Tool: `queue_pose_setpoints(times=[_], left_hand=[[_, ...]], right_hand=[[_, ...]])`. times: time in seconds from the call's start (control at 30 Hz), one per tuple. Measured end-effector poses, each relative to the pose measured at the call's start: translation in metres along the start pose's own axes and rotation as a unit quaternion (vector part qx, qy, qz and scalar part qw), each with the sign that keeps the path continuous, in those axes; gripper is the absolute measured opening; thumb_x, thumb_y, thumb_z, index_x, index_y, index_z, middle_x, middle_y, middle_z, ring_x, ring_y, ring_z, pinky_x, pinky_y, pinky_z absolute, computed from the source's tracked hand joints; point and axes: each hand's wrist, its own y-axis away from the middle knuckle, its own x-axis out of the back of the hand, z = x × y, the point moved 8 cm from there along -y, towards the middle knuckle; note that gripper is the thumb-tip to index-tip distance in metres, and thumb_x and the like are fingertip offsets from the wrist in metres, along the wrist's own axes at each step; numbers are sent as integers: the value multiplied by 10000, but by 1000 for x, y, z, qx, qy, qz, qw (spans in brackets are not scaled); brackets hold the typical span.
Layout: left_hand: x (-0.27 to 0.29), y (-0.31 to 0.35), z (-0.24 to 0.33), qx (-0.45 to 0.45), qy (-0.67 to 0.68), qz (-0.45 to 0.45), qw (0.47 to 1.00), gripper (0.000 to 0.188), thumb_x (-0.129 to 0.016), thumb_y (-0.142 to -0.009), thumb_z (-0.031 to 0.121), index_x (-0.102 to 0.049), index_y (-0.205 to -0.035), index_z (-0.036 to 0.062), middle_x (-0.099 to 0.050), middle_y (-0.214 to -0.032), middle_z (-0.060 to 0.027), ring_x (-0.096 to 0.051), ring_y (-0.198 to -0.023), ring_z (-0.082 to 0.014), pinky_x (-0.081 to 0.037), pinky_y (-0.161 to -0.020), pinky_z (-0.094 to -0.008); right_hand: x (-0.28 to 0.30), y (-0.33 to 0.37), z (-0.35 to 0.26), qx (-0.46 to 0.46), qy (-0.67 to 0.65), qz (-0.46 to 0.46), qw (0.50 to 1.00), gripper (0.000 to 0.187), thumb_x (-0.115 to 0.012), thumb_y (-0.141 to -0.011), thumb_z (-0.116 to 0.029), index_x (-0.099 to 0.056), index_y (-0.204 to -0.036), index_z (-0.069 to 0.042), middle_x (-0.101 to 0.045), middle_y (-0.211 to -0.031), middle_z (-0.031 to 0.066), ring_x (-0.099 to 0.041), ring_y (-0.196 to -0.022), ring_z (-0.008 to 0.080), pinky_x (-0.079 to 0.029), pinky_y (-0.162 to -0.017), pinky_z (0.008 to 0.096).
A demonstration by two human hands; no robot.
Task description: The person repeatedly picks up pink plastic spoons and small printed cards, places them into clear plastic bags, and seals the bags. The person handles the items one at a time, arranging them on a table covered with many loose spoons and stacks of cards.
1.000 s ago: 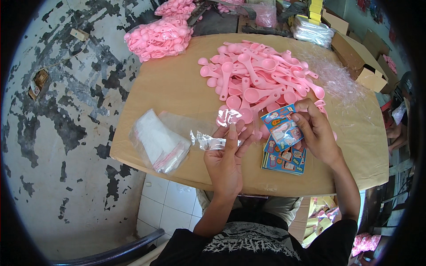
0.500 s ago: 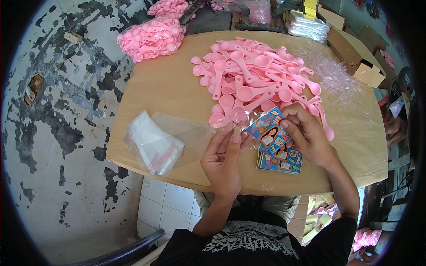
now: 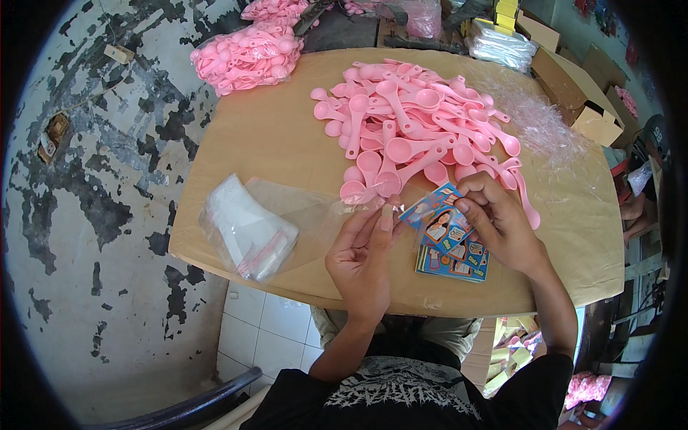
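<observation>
My left hand (image 3: 360, 265) pinches a small clear plastic bag (image 3: 398, 206) between thumb and fingers. In my right hand (image 3: 504, 228) is a blue printed card (image 3: 443, 228), gripped between thumb and forefinger. The card's left corner is at the bag; clear film overlaps it, though how far inside it lies I cannot tell. Directly below the held card, a stack of similar blue cards (image 3: 459, 266) rests on the table. Left of my left hand lies a packet of clear plastic bags (image 3: 251, 233). Beyond both hands spreads a large heap of pink measuring spoons (image 3: 400, 149).
The brown-covered table (image 3: 236, 143) has a curved front edge close to my body. At its far left sits a bulging bag of pink spoons (image 3: 247, 61). Loose clear plastic scraps (image 3: 545, 125) lie right of the heap, beside an open cardboard box (image 3: 580, 89).
The blue card in my right hand has shifted slightly down and to the right, its tilt a little altered. My left hand keeps its pinch on the clear bag.
</observation>
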Motion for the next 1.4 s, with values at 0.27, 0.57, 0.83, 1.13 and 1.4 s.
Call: queue_pose_setpoints(times=[0.27, 0.57, 0.83, 1.13, 1.4], left_hand=[[-8, 1, -15, 47, -56, -46, 996, 322, -642, -953, 36, -604, -1258, -62, -700, -1116, -134, -662, -993, -116, -526, -841, -231], [-5, 2, -28, 120, 1, -35, 992, 254, -672, -936, 44, -657, -1174, -43, -705, -1011, -55, -648, -867, -68, -516, -773, -200], [-30, 20, -25, 53, 14, -200, 978, 488, -646, -947, 73, -456, -1384, -31, -573, -1318, -146, -574, -1180, -201, -481, -1001, -341], [-41, 15, -8, 60, 110, -196, 973, 634, -548, -997, 240, -265, -1503, -16, -358, -1513, -272, -400, -1390, -333, -362, -1133, -440], [-35, 13, -2, -121, 169, -365, 908, 619, -787, -809, 265, -468, -1316, 111, -572, -1351, -164, -435, -1356, -410, -280, -1166, -561]], right_hand=[[-7, 5, -4, 7, 0, -15, 1000, 181, -609, -958, -41, -549, -1125, -7, -684, -858, 97, -680, -785, 137, -525, -667, 288], [-20, 6, -1, -39, 8, -77, 996, 245, -645, -928, -69, -644, -1167, -14, -710, -826, 61, -658, -675, 122, -521, -632, 274], [-29, 5, 3, -47, -179, -5, 983, 205, -686, -934, -134, -671, -1092, -5, -679, -867, 10, -601, -723, 43, -511, -634, 249], [-34, 5, -4, -98, -203, -51, 973, 140, -745, -883, -149, -660, -882, -38, -638, -790, -20, -552, -742, 22, -462, -634, 222], [-8, 14, -7, -18, -93, -189, 978, 193, -719, -896, -237, -697, -907, -46, -685, -756, 36, -601, -689, 70, -480, -636, 263]])
